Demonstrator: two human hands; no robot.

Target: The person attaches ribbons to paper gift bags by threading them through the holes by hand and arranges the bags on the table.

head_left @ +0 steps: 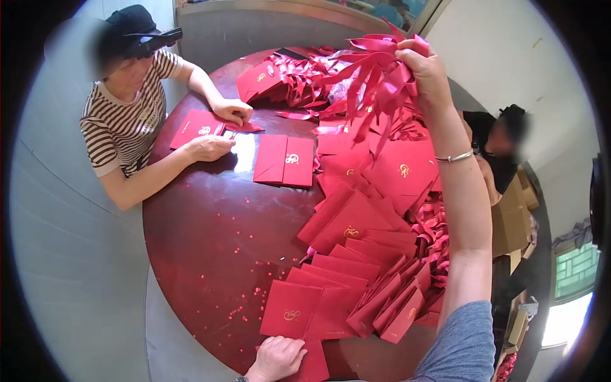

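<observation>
My right hand [425, 69] is raised high over the far side of the round table, shut on a bunch of pink-red ribbons [375, 83] that dangle down from it. My left hand [277, 358] rests at the near edge of the table on a red envelope [313, 366]. Just beyond it lie several red envelopes with gold emblems [344, 267], fanned out in overlapping rows. A thin bracelet [455, 156] circles my right wrist.
The dark red round table [216, 242] is speckled with small red bits. A person in a striped shirt [127, 121] sits at the far left, both hands on red envelopes [200, 124]. More ribbons and envelopes [293, 79] pile at the far edge. Another person [499, 149] sits at right.
</observation>
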